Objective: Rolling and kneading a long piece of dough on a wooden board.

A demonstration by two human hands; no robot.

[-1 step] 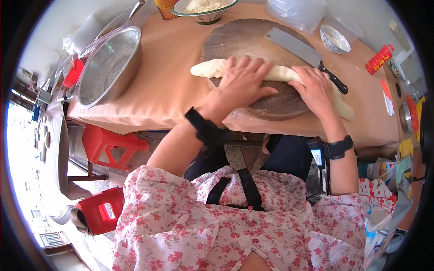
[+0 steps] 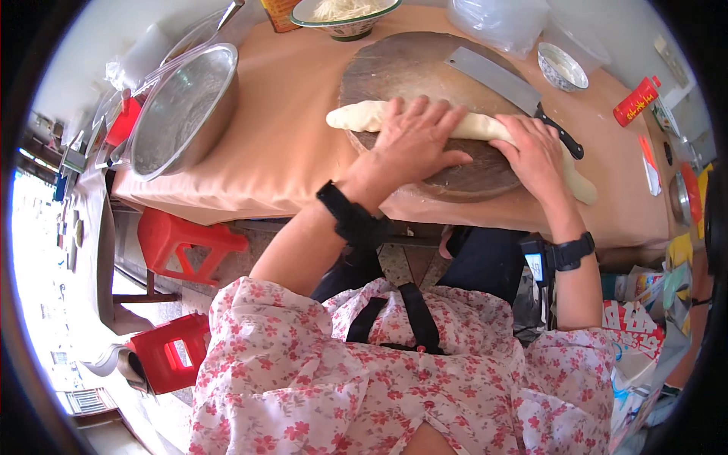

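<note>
A long pale dough roll (image 2: 479,127) lies across the near part of a round wooden chopping board (image 2: 413,57). Both its ends reach past the board, and the right end bends down toward me onto the table. My left hand (image 2: 418,135) lies over the roll left of its middle, fingers stretched out and thumb pointing right. Further right, my right hand (image 2: 533,148) rests on the roll with its fingers bent over the far side and thumb apart. A cleaver (image 2: 493,78) lies on the board beyond my hands; its black handle sticks out past my right fingers.
On the orange-covered table (image 2: 296,98) a large metal basin (image 2: 186,114) stands left. At the back are a bowl of pale shreds (image 2: 347,21), a plastic bag (image 2: 497,23) and a small bowl of white powder (image 2: 563,67). Red stools (image 2: 178,246) stand below, left.
Both hands and the dough roll have shifted very slightly right. My hands keep their places on the roll.
</note>
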